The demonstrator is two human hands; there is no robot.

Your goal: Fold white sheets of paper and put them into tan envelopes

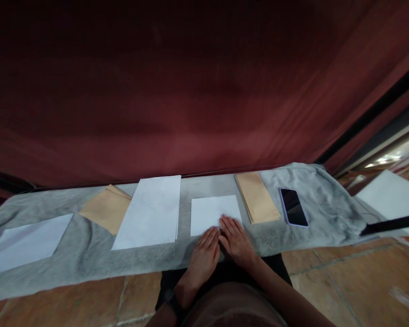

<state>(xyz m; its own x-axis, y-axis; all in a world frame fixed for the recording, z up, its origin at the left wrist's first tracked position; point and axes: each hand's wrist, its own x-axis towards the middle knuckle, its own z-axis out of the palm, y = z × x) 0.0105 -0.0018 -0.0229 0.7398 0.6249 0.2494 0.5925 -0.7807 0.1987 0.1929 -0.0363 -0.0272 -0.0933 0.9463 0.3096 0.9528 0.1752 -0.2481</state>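
Observation:
A small white sheet of paper (213,211), perhaps folded, lies flat on the grey cloth right in front of me. My left hand (206,252) rests palm down over its near edge, fingers stretched out and close together. Beside it, my right hand (236,238) lies flat on the sheet's near right part, its fingers extended. The two hands touch or nearly touch at the thumbs. Neither hand grips anything. Part of the sheet's near edge is hidden under the fingers.
Left of the sheet lies a larger stack of white paper (152,213), partly over brown envelopes (105,209). More white paper (30,243) is at the far left. Brown envelopes (259,197) and a phone (293,207) lie to the right. A red curtain (204,100) hangs behind the cloth-covered surface (98,256).

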